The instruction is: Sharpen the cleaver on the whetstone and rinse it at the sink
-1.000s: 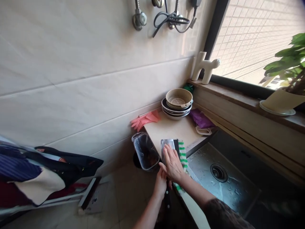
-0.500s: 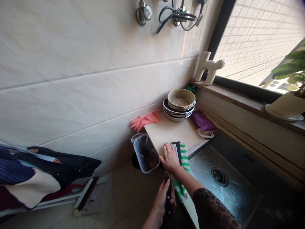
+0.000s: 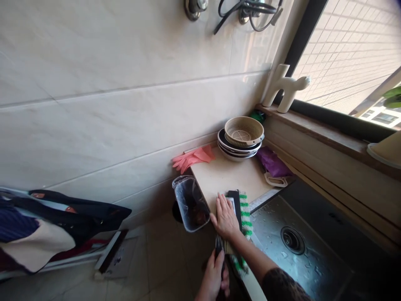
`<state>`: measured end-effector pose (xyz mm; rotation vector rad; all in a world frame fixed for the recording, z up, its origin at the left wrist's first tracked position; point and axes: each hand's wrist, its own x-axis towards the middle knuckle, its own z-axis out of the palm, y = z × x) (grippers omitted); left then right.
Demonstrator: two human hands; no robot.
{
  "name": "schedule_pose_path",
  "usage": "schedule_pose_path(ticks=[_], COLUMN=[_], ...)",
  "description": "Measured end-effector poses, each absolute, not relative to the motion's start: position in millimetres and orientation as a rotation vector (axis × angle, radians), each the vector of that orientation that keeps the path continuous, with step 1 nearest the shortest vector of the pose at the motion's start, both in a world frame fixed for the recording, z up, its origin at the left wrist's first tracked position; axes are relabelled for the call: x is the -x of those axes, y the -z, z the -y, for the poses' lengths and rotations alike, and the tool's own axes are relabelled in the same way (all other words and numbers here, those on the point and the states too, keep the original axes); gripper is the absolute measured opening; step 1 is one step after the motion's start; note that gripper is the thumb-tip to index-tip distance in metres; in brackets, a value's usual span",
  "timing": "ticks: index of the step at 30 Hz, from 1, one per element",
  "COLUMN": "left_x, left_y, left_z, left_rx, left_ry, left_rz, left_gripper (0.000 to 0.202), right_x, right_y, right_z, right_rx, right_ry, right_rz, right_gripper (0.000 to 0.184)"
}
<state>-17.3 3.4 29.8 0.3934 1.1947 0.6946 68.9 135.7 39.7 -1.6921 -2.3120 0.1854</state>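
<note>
My left hand [image 3: 214, 276] low in the view is closed around the black riveted handle [image 3: 218, 247] of a broad kitchen knife. The dark, metal-edged blade [image 3: 235, 205] lies on the counter's edge. My right hand [image 3: 224, 218] rests flat on the blade with its fingers spread, and it hides much of the blade. A green-and-white striped cloth [image 3: 246, 221] runs beneath and beside the blade, down past the handle.
A steel sink [image 3: 300, 259] with a drain lies to the right. On the cream counter [image 3: 232, 175] stand stacked plates [image 3: 238, 150] under a woven colander [image 3: 243, 131], with pink rubber gloves [image 3: 194, 158] behind. A clear container [image 3: 191, 205] hangs at the counter's left edge.
The view has turned left, shifting everything rightward. My right hand has slid toward the handle and covers the blade's bright face, while my left hand has dropped lower on the handle.
</note>
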Motion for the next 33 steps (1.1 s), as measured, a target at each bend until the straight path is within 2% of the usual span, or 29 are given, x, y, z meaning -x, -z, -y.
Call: schedule_pose_path(ticks=[3, 8, 14, 19, 24, 29, 33], left_x=[17, 25, 17, 20, 18, 26, 23], left_y=[-31, -16, -35, -25, -29, -16, -26], left_z=[-19, 4, -12, 1, -10, 14, -9], left_rx=[-0.414, -0.443, -0.427, -0.467, -0.407, -0.474, -0.444], left_ry=[-0.749, -0.636, -0.718, -0.652, -0.716, -0.644, -0.682], left_rz=[-1.199, -1.276, -1.206, -1.263, -1.233, -1.283, -1.236], left_gripper=[0.084, 0.089, 0.085, 0.089, 0.086, 0.089, 0.087], right_x=[-67, -65, -69, -69, -66, -64, -64], right_y=[-45, -40, -50, -42, -48, -40, -46], right_z=[-150, -124, -142, -130, -145, -119, -141], right_rx=[1.779, 1.805, 1.864, 1.801, 1.839, 1.758, 1.805], right_ry=[-0.251, -0.150, -0.255, -0.190, -0.283, -0.169, -0.234], right_rz=[2.276, 2.240, 2.292, 2.286, 2.289, 2.297, 2.286], right_gripper=[0.064, 0.065, 0.063, 0.062, 0.065, 0.062, 0.063])
